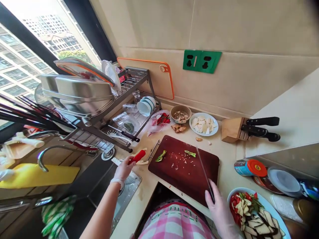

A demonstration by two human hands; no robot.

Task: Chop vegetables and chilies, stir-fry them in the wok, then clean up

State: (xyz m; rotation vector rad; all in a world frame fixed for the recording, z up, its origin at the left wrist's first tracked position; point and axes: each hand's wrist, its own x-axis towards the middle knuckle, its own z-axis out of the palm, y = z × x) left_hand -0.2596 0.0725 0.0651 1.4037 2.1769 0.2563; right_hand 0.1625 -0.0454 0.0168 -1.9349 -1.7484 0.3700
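My gloved left hand (pixel 123 172) holds a red pepper (pixel 138 156) beside the sink edge, left of the dark red cutting board (pixel 159 169). My gloved right hand (pixel 216 200) is closed on the handle of a knife (pixel 204 169), its blade pointing up and away over the board's right part. On the board lie a green pepper piece (pixel 160 156) at the left, another green piece (pixel 190 153) near the back and many scattered pale seeds (pixel 175 158).
A plate of sliced vegetables (pixel 231 192) stands at the right front. Behind the board are a white plate (pixel 216 129), a basket (pixel 180 114), ginger (pixel 178 128) and a knife block (pixel 230 129). At left are a dish rack (pixel 119 96) and a sink (pixel 84 199).
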